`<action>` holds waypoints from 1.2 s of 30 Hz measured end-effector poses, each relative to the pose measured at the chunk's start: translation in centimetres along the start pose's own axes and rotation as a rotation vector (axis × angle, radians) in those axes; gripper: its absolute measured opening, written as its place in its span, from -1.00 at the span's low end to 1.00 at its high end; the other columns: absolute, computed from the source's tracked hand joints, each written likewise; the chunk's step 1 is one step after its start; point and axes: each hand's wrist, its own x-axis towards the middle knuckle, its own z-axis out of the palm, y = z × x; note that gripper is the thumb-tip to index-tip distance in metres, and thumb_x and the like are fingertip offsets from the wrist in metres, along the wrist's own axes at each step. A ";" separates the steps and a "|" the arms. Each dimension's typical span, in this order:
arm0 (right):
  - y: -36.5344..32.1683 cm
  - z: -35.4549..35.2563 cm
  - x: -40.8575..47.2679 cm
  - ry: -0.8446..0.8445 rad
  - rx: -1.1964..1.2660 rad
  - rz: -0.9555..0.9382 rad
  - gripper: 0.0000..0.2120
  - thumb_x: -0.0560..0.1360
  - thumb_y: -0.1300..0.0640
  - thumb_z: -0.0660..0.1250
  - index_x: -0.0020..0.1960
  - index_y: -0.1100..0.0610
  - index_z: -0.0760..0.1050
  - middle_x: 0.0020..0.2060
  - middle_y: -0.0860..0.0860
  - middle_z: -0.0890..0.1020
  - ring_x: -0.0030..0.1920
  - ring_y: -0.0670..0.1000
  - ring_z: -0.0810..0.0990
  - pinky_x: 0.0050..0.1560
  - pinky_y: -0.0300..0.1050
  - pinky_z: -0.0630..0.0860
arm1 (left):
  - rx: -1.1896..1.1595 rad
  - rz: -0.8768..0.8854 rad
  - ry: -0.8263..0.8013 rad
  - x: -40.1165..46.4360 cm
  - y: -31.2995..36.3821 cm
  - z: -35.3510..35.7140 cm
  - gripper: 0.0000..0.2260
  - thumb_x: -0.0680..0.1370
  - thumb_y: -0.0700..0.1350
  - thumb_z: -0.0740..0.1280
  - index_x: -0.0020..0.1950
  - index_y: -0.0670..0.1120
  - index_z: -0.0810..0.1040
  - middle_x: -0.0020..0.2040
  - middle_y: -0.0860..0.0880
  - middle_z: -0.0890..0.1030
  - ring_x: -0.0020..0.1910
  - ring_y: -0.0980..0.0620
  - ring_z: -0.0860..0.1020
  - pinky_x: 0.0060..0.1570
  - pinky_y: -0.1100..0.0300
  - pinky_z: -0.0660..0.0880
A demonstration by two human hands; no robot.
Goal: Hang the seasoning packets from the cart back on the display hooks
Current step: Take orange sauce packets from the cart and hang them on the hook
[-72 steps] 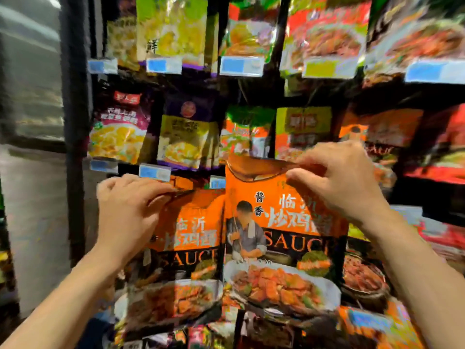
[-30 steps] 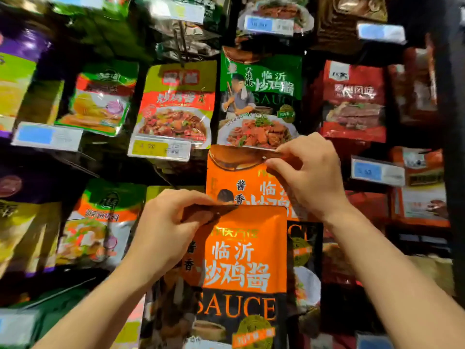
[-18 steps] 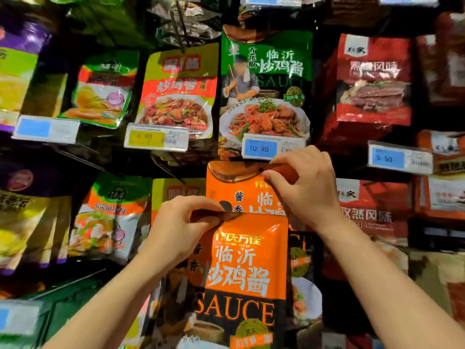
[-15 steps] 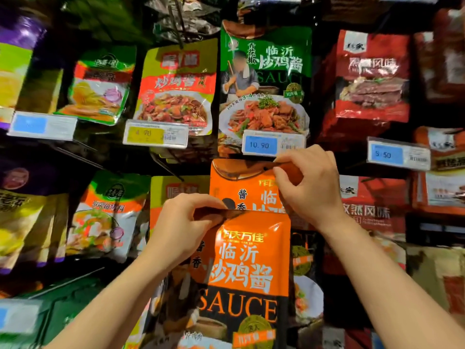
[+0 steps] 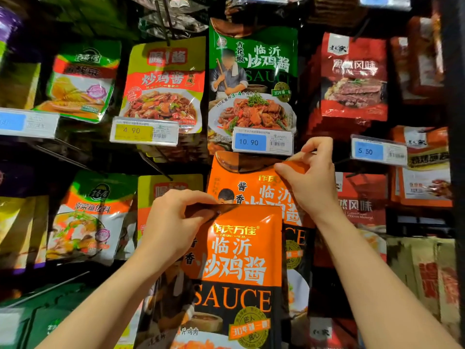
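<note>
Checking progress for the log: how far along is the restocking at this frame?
Done: cannot confirm any packet rehung; the cart is out of view. In hand: the right hand pinches the top edge of the rear orange packet, raised just under the 10.90 price tag; the left hand pinches the top of the front orange packet, held lower. Left: hooking both; no hook through either is visible.

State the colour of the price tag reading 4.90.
Yellow, on the price tag; head view shows it best.
</note>
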 end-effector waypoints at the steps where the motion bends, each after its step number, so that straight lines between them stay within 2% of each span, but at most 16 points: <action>1: 0.1 0.2 0.0 0.004 0.023 0.019 -0.53 0.29 0.00 0.44 -0.09 -0.25 0.15 -0.23 -0.07 0.60 0.01 0.18 0.53 0.03 0.22 0.46 | 0.006 0.006 0.004 0.0 0.0 -0.1 -0.82 0.41 -0.23 0.46 -0.07 0.02 0.68 -0.17 0.29 0.52 -0.08 0.12 0.51 -0.10 0.30 0.38; 6: 0.4 1.3 -0.4 -0.002 0.139 0.055 -0.49 0.34 0.21 0.48 0.03 0.04 0.16 -0.22 -0.06 0.56 -0.15 -0.14 0.56 -0.14 -0.15 0.47 | 0.033 0.003 0.003 -0.4 0.1 -0.1 -0.83 0.41 -0.23 0.46 -0.07 0.00 0.68 -0.16 0.22 0.54 -0.06 0.10 0.50 -0.11 0.23 0.39; 9: 0.5 1.6 -0.2 -0.039 0.162 0.051 -0.48 0.36 0.23 0.47 0.04 0.03 0.15 -0.15 -0.01 0.60 -0.08 -0.08 0.60 -0.12 -0.14 0.50 | 0.033 -0.025 0.006 -0.5 0.2 -0.3 -0.82 0.41 -0.22 0.45 -0.05 0.01 0.68 -0.13 0.20 0.55 -0.04 0.09 0.51 -0.08 0.19 0.40; 12: 0.5 1.5 -0.2 -0.049 0.193 0.054 -0.47 0.35 0.25 0.47 0.05 0.05 0.15 -0.18 -0.07 0.58 -0.10 -0.16 0.58 -0.12 -0.20 0.49 | 0.046 -0.030 -0.003 -0.7 0.4 -0.3 -0.82 0.42 -0.21 0.44 -0.04 0.02 0.67 -0.12 0.19 0.55 -0.03 0.08 0.51 -0.08 0.18 0.41; 18: 0.7 1.2 0.7 -0.015 0.246 0.098 -0.46 0.32 0.24 0.48 -0.01 -0.07 0.15 -0.17 -0.01 0.64 -0.10 -0.02 0.64 0.02 0.16 0.55 | 0.049 -0.005 0.015 -0.3 1.5 -0.9 -0.79 0.42 -0.22 0.44 -0.04 0.07 0.66 -0.17 0.38 0.44 -0.10 0.16 0.47 -0.15 0.27 0.42; 22: 0.6 1.8 1.7 -0.028 0.258 0.124 -0.44 0.32 0.25 0.51 0.03 0.03 0.15 -0.12 0.03 0.64 -0.09 -0.06 0.63 0.01 0.08 0.56 | 0.064 -0.005 0.035 0.1 1.4 -1.2 -0.80 0.43 -0.21 0.44 -0.03 0.07 0.66 -0.17 0.37 0.44 -0.09 0.14 0.47 -0.17 0.33 0.38; 24: 1.0 2.0 2.0 -0.051 0.245 0.159 -0.43 0.30 0.24 0.51 0.03 0.03 0.15 -0.11 0.03 0.65 -0.07 -0.03 0.63 0.04 0.13 0.55 | 0.061 -0.022 0.030 0.2 1.2 -1.1 -0.81 0.43 -0.20 0.43 -0.02 0.05 0.66 -0.17 0.36 0.44 -0.07 0.13 0.47 -0.14 0.32 0.39; 26: 1.5 2.1 2.2 -0.090 0.207 0.194 -0.44 0.30 0.25 0.50 0.04 0.03 0.17 -0.09 0.03 0.64 -0.04 0.02 0.62 0.06 0.19 0.53 | 0.061 -0.041 0.008 0.1 1.1 -0.6 -0.81 0.44 -0.21 0.43 0.00 0.03 0.66 -0.16 0.33 0.45 -0.04 0.11 0.47 -0.11 0.26 0.41; 30: 1.8 2.4 2.3 -0.108 0.155 0.212 -0.45 0.31 0.24 0.49 0.06 0.03 0.18 -0.11 0.00 0.63 -0.03 0.02 0.61 0.04 0.18 0.53 | 0.046 -0.038 0.011 -0.1 0.7 0.0 -0.79 0.41 -0.25 0.45 -0.03 0.01 0.68 -0.16 0.21 0.54 -0.03 0.03 0.53 -0.04 0.06 0.49; 32: 1.7 2.4 1.9 -0.100 0.104 0.164 -0.47 0.32 0.23 0.48 0.06 0.02 0.17 -0.11 0.00 0.63 -0.05 0.00 0.61 0.00 0.15 0.54 | 0.043 -0.040 0.008 -0.1 0.4 0.1 -0.79 0.41 -0.24 0.45 -0.03 0.02 0.68 -0.17 0.22 0.53 -0.04 0.05 0.52 -0.08 0.13 0.47; 34: 1.7 2.4 1.1 -0.082 0.049 0.097 -0.48 0.34 0.23 0.45 0.06 0.02 0.16 -0.11 -0.01 0.63 -0.08 -0.01 0.61 -0.04 0.11 0.54 | 0.056 -0.033 0.001 0.0 0.2 0.3 -0.79 0.41 -0.24 0.46 -0.04 0.02 0.68 -0.18 0.26 0.51 -0.08 0.10 0.49 -0.13 0.31 0.39; 36: 1.7 2.4 0.4 -0.058 -0.005 0.030 -0.50 0.36 0.24 0.43 0.09 0.03 0.16 -0.13 -0.06 0.60 -0.08 0.00 0.60 -0.05 0.07 0.53 | 0.063 -0.035 0.001 0.0 -0.1 0.6 -0.80 0.41 -0.24 0.46 -0.04 0.01 0.68 -0.17 0.24 0.52 -0.08 0.13 0.47 -0.14 0.41 0.31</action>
